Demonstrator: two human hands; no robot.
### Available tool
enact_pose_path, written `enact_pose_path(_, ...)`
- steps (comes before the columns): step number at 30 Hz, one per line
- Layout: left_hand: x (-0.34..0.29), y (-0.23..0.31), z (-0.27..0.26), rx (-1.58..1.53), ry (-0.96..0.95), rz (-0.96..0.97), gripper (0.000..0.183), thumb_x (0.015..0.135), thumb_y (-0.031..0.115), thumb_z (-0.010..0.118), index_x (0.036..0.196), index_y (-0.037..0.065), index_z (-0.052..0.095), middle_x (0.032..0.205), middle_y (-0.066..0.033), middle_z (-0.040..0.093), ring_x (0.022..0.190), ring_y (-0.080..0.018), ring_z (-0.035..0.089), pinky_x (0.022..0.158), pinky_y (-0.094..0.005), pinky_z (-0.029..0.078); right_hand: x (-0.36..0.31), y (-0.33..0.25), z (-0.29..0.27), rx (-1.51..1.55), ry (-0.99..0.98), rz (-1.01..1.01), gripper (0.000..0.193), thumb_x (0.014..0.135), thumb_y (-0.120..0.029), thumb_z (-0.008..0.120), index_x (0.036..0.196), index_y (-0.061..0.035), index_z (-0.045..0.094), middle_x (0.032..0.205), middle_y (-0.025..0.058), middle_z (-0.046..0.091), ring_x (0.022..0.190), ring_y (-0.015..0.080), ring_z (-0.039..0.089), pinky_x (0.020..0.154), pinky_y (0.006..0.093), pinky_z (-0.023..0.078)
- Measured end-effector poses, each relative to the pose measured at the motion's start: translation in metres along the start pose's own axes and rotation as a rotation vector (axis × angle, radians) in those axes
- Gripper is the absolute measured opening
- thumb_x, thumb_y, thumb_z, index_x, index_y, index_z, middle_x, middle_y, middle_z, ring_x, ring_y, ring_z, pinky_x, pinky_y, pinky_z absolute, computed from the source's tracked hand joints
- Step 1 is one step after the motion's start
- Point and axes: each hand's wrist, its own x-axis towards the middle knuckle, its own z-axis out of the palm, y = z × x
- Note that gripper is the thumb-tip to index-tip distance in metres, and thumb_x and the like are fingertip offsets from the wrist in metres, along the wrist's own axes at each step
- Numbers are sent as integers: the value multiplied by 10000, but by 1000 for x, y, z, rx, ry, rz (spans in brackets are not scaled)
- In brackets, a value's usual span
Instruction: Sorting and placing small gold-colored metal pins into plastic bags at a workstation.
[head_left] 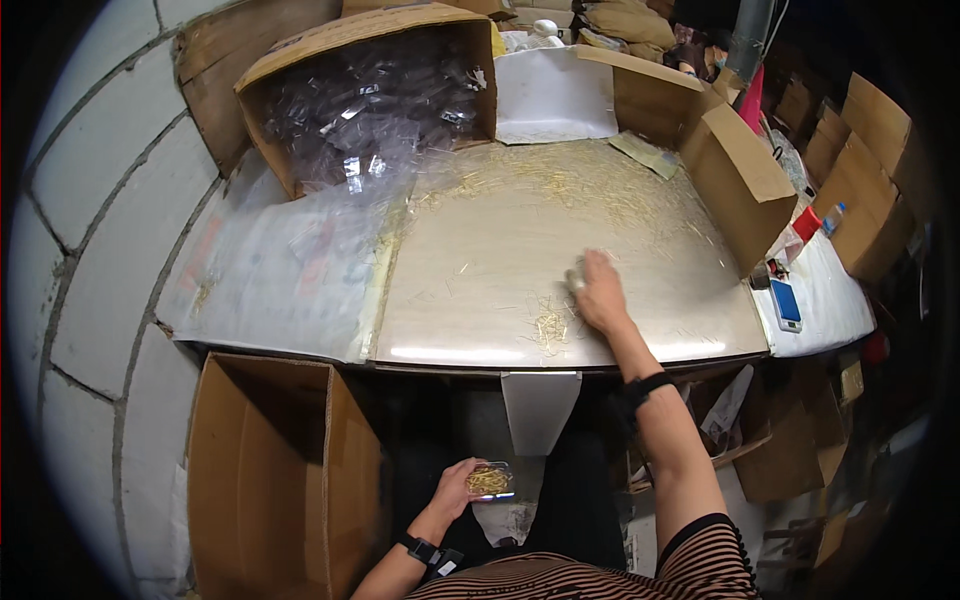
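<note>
While a pale block wall (110,170) closes off the far left, an open cardboard box (350,480) stands below the table edge, and above it a larger carton (350,28) lies on its side on the table, its mouth crowded with clear plastic packets (400,100). Next, low over the lap, the left hand (455,487) is closed around the side of a small clear container (493,496) with thin gold-coloured pieces (486,482) inside. Above and to the right, a small loose pile (551,323) of such pieces lies near the front edge of the tabletop (480,300). The right hand (602,292) is just beyond that pile, low over the surface, blurred, with something pale (575,276) at its fingers; whether it grips anything, I cannot tell. Farther right come a folded cardboard panel (740,180) and a blue-topped scale (786,303).
</note>
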Motion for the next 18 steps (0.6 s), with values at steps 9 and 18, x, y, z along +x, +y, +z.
enact_pose_path(9, 22, -9, 29, 21, -54, -45, 301, 983, 220, 395, 1040, -23, 562, 917, -103, 632, 795, -184, 650, 678, -317, 560, -79, 15, -39, 536, -44, -125, 483, 865, -189, 562, 1314, -50, 451, 1335, 176, 466, 1251, 283, 435, 1044, 339, 332)
enact_pose_path(18, 25, -9, 31, 62, -93, -104, 372, 1001, 238, 316, 1099, -63, 510, 1036, -171, 614, 910, -254, 646, 764, -370, 564, -88, 80, -19, -9, 233, 66, 625, 853, -346, 572, 1274, 82, 398, 1355, 286, 370, 1286, 421, 312, 1076, 452, 249)
